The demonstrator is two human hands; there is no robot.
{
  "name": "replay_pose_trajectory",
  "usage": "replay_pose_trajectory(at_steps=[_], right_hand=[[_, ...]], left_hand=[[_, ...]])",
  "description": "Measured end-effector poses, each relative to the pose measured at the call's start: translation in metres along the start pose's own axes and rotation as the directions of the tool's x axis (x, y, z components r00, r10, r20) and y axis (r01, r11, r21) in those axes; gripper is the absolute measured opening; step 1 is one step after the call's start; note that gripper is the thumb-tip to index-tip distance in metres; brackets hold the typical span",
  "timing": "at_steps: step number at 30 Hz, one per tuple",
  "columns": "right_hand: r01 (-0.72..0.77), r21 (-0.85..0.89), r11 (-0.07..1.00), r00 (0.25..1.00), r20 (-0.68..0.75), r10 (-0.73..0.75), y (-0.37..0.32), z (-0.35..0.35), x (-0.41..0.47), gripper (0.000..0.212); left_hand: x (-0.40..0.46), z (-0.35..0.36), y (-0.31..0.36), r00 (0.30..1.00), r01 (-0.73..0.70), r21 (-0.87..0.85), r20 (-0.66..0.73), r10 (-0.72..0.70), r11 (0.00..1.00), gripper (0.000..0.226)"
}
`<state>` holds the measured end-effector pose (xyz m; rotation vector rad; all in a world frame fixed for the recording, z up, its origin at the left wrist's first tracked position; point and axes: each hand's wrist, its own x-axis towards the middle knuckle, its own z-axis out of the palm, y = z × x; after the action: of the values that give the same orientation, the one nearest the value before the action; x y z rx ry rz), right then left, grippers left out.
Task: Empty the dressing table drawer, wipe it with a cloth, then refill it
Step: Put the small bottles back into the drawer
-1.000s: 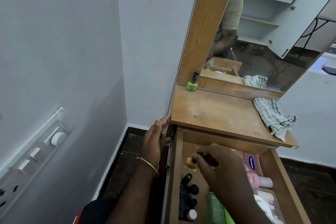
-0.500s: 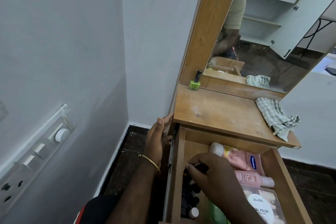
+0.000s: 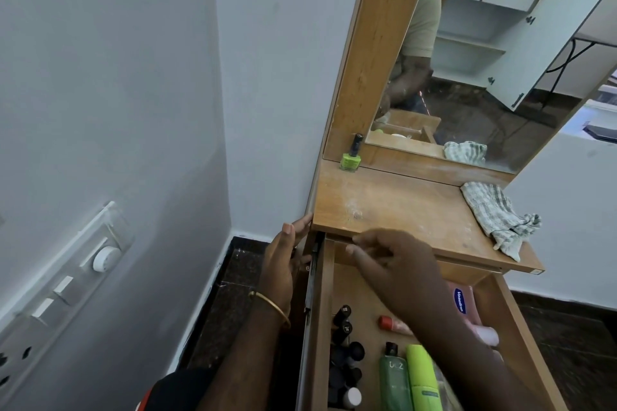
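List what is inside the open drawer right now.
In the drawer: dark small bottles along the left wall, two green bottles, a red-capped tube, a pink Vaseline bottle. The right hand and forearm cover the rest.

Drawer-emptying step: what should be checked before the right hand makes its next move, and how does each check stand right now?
1. Drawer pulled open: ok.
2. Left hand steadying the table's side edge: ok.
3. Right hand holding an item: cannot tell; it is blurred, above the drawer's back end.
4. Free space on the tabletop for items: ok; only a green nail polish bottle and a checked cloth sit there.
5. Drawer emptied: not ok; dark small bottles, green bottles and a pink lotion bottle remain.
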<state>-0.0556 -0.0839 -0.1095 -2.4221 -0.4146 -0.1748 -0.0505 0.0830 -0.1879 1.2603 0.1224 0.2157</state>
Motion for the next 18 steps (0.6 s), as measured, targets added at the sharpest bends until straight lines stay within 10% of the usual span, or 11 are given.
replay_pose_trajectory(at_steps=[12, 18], right_hand=[[-0.024, -0.264, 0.964, 0.965, -0.260, -0.047, -0.008, 0.005, 0.140, 0.063], [-0.020, -0.320, 0.947, 0.960, -0.272, -0.071, -0.007, 0.013, 0.153, 0.035]], left_hand=[[0.004, 0.001, -0.004, 0.999, 0.023, -0.014, -0.033, -0.024, 1.000, 0.062], [0.005, 0.000, -0.006, 0.999, 0.037, -0.038, -0.032, -0.039, 0.999, 0.065]])
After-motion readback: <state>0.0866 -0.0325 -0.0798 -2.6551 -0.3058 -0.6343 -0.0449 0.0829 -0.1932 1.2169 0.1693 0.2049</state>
